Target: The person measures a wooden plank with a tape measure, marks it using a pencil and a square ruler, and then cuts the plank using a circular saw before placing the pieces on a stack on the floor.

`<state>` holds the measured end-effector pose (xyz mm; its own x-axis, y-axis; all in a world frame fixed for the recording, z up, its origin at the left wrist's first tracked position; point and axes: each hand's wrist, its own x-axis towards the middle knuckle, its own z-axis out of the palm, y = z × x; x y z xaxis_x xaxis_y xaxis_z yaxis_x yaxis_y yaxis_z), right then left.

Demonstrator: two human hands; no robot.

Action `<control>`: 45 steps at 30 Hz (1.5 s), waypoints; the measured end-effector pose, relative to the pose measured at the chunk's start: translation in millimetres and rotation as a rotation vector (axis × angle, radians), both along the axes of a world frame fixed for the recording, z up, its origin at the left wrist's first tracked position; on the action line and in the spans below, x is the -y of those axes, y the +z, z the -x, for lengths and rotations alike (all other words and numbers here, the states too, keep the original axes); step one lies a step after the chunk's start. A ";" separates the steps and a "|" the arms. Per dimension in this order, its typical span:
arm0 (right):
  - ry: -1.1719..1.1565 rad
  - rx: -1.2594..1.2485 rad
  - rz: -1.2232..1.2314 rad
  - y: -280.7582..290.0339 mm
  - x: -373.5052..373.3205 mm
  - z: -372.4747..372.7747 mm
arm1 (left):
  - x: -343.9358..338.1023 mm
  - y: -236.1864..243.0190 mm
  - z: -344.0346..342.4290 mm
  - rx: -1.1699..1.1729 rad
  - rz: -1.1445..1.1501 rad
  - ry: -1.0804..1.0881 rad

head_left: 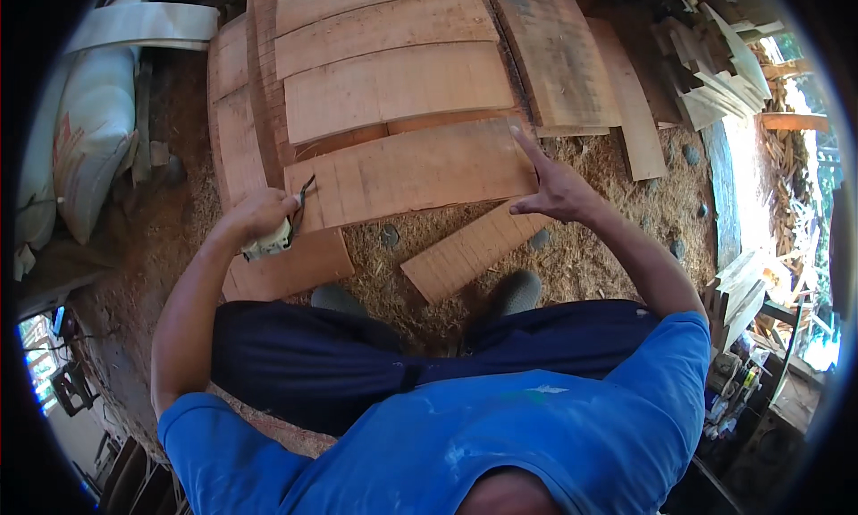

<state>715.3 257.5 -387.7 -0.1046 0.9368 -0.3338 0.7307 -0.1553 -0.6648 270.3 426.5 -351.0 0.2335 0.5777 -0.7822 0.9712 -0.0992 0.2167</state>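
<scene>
A wide reddish-brown board lies crosswise in front of me, its near edge over the ground. My left hand is closed at the board's left end. In it is a pale, cream-coloured object whose kind I cannot make out, and a thin dark piece sticks out past the fingers over the board. At the opposite end, my right hand has thumb and fingers spread apart, touching or just at the board's right edge. Beyond lie several similar boards in overlapping rows.
A short loose board lies aslant between my feet, and another is by my left leg. Longer planks rest at the far right. White sacks stand at the left. Sawdust and stones cover the ground; wood offcuts are piled right.
</scene>
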 end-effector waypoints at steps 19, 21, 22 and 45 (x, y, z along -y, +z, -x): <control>0.215 0.243 -0.252 12.3 -6.8 -10.2 | -7.4 5.8 19.7 0.300 0.135 0.312; -0.086 0.033 0.079 16.3 -8.1 -3.4 | -3.3 8.9 21.9 0.261 0.145 0.297; -0.082 0.033 0.067 21.5 -10.2 -1.9 | -1.5 10.7 22.4 0.232 0.159 0.274; -0.087 0.198 0.057 -16.5 -23.0 -7.1 | -4.7 -0.4 -3.9 0.052 -0.079 -0.027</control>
<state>722.4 280.5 -404.2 0.0490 0.9185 -0.3924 0.8285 -0.2568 -0.4976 274.2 431.1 -351.4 0.2895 0.6300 -0.7206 0.9554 -0.1444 0.2576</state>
